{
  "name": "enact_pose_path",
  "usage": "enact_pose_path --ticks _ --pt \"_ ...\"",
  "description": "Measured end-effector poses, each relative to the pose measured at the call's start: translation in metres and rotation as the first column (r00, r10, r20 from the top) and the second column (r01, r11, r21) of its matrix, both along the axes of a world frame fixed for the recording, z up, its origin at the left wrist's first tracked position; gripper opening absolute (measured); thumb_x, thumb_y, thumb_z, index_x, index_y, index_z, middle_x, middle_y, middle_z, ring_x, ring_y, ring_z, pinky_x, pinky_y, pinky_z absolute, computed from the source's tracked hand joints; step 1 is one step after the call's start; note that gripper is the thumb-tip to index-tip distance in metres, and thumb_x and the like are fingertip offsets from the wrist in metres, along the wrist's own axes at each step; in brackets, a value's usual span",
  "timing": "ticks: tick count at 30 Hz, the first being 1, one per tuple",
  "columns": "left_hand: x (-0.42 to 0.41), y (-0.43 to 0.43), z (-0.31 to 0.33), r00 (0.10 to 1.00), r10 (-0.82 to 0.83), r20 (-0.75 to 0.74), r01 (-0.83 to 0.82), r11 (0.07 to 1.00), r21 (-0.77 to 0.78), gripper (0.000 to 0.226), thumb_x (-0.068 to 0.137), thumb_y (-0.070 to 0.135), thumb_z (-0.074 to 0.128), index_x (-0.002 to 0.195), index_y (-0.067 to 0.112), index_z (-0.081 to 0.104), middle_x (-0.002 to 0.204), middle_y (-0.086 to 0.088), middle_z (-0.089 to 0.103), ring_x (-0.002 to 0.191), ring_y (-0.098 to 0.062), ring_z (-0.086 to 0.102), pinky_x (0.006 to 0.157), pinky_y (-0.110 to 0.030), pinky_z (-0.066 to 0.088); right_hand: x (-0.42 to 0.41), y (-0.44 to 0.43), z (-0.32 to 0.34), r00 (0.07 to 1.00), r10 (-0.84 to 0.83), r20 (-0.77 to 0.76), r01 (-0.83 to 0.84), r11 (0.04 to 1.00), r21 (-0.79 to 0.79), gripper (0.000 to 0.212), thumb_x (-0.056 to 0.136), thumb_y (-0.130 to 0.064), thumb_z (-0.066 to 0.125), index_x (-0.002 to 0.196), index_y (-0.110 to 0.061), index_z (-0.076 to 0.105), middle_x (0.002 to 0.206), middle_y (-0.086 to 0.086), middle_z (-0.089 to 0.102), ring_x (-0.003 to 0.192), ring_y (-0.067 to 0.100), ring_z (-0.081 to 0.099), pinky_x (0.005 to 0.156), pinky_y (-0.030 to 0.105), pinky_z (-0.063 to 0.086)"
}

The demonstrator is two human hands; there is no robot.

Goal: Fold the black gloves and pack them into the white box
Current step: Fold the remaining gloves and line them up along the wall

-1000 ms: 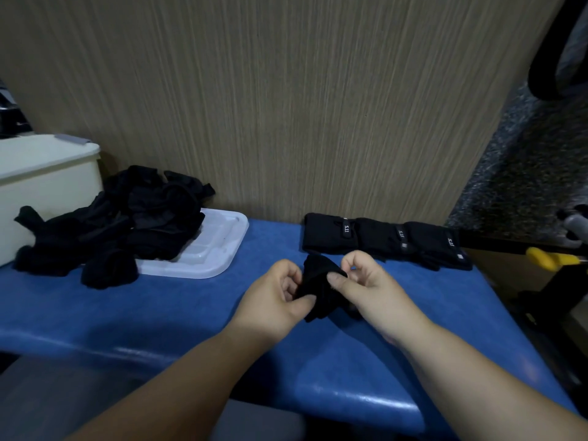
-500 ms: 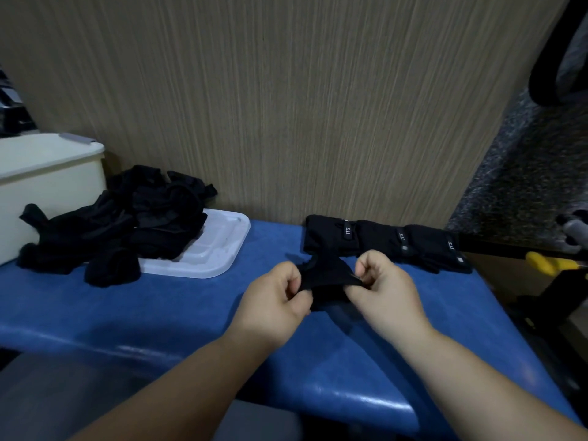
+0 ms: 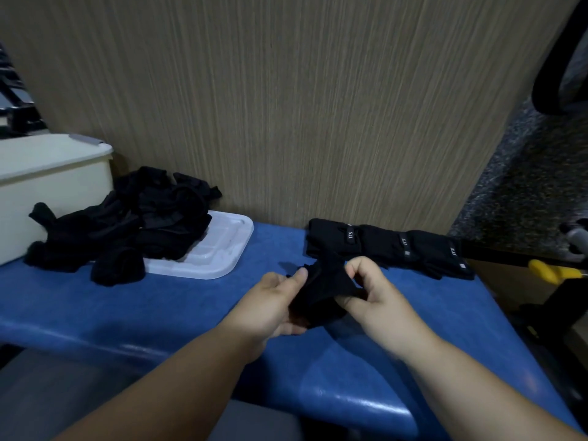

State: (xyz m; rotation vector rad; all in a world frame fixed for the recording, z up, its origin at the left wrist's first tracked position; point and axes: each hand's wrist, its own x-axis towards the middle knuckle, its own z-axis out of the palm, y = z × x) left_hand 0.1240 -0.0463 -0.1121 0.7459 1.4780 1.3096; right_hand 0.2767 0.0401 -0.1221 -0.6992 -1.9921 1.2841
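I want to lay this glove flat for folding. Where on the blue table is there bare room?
Bare table lies in front of the white lid, left of the left hand, and near right, beyond the right hand. Crowded: loose gloves over the lid by the box, folded gloves at the back. Both hands hold the glove.

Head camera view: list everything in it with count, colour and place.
Black fabric glove: one, black, held between both hands over the table.
Folded black gloves with white tags: three bundles, black, table's back right.
Loose black glove pile: count unclear, black, left, partly on the tray.
Flat white plastic tray: one, white, table's left half.
White plastic box: one, off-white, far left.
Blue padded table: one, blue, under the gloves and tray.
Wood-grain wall panel: one, tan, behind the table.
Yellow-handled object: one, yellow, right edge.
Left hand: one, pinches the glove.
Right hand: one, grips the glove.
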Motion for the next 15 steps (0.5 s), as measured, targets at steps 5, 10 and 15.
enact_pose_path --ticks 5,10,15 --pt "0.003 0.004 -0.004 0.988 0.139 -0.069 -0.131 0.985 0.115 0.025 0.09 0.017 0.064 0.1 0.011 0.041 0.092 -0.011 0.066 0.073 -0.019 0.063 0.059 -0.029 0.055 0.006 -0.003 0.005 0.979 0.174 -0.102 -0.196 0.939 -0.281 0.044 0.057 -0.024 0.066 0.097 -0.016 0.05 0.081 -0.002 0.057 0.077 0.01 0.05 0.072 0.025 0.039" --pt "0.003 0.009 -0.012 0.951 0.163 -0.263 -0.101 0.967 0.234 0.04 0.079 0.018 0.075 0.094 0.025 0.038 0.093 -0.007 0.069 0.079 -0.021 0.068 0.071 -0.039 0.058 -0.001 -0.011 0.012 0.998 0.003 -0.07 -0.035 0.885 -0.463 0.057 0.065 -0.043 0.081 0.101 -0.007 0.055 0.082 0.004 0.066 0.072 0.013 0.061 0.06 0.022 0.047" --pt "0.011 0.009 -0.015 0.986 0.088 -0.144 -0.053 0.971 0.233 0.042 0.078 0.022 0.074 0.095 0.026 0.037 0.109 -0.01 0.062 0.088 -0.022 0.065 0.077 -0.041 0.056 -0.003 -0.01 0.009 0.993 -0.112 -0.028 0.078 0.83 -0.553 0.016 0.089 -0.007 0.061 0.104 -0.006 0.055 0.088 0.014 0.065 0.076 0.023 0.062 0.059 0.027 0.05"
